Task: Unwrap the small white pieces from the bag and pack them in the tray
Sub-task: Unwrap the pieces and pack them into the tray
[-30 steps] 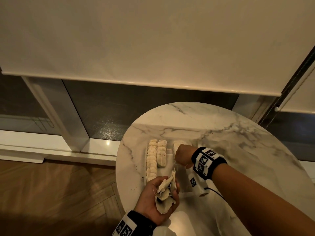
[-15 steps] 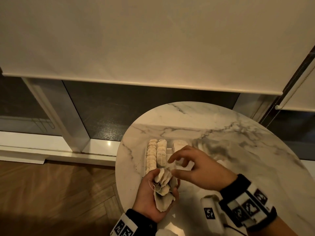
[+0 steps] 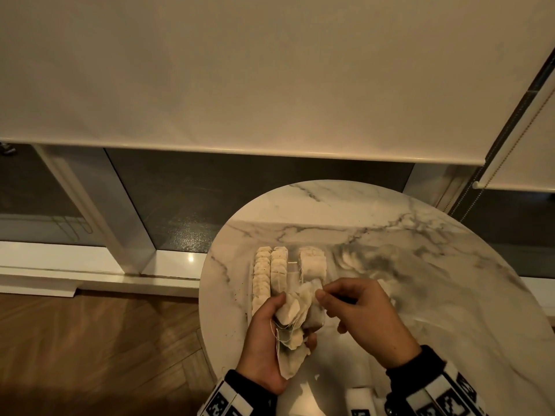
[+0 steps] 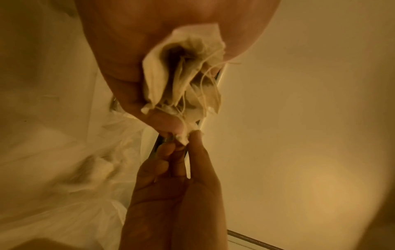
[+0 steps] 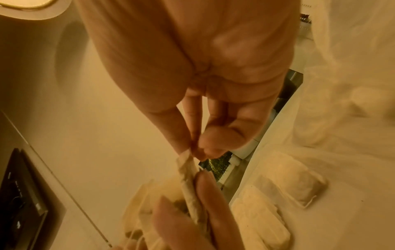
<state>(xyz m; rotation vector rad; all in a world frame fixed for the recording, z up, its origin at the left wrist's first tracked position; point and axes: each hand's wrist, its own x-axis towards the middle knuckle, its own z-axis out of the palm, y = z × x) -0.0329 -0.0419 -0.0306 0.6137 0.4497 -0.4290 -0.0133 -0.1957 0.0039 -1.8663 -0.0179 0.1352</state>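
Observation:
My left hand (image 3: 267, 331) grips a bunch of small white tea-bag-like pieces (image 3: 292, 322) with loose strings, above the table's near left edge. My right hand (image 3: 354, 313) pinches the top corner of one piece (image 3: 313, 288) in that bunch between thumb and forefinger. In the left wrist view the bunch (image 4: 183, 88) fans out of my palm and the right hand's fingertips (image 4: 192, 140) nip its tip. The right wrist view shows the pinched piece (image 5: 188, 172). A clear tray (image 3: 292, 267) behind the hands holds rows of white pieces (image 3: 270, 271).
The round marble table (image 3: 420, 265) stands before a window with a lowered roller blind (image 3: 240, 70). A bead chain (image 3: 504, 157) hangs at the right. Wooden floor (image 3: 90, 349) lies to the left. The pieces in the tray (image 5: 299, 182) sit right beside my hands.
My right hand has left the tray, come back to the bunch in my left hand and pinched one piece. My left hand has risen slightly with the bunch.

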